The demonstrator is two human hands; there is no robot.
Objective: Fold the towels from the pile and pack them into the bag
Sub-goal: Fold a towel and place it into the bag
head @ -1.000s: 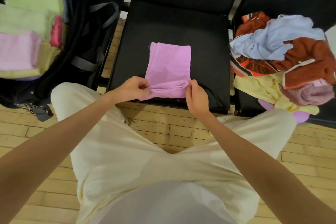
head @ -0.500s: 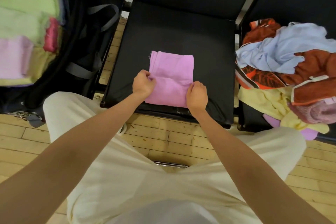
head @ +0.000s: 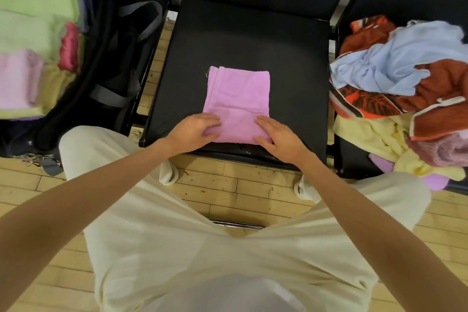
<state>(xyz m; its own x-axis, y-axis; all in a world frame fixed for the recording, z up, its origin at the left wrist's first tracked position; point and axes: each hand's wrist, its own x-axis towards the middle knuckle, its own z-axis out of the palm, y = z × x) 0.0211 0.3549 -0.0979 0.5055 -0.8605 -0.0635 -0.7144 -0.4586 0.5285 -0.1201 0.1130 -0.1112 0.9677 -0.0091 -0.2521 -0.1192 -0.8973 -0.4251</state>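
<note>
Pink towel (head: 236, 99) is lying folded on the black chair seat (head: 291, 58), used as the flat folding surface. Left hand (head: 195, 129) and right hand (head: 278, 135) are both resting flat, fingers spread, pressing the near edge, likely setting the crease. Unfolded pile (head: 405, 88) is sitting on the right chair within reach. Bag (head: 101, 40) is standing open to the left, folded towels (head: 33, 33) already stacked inside.
</note>
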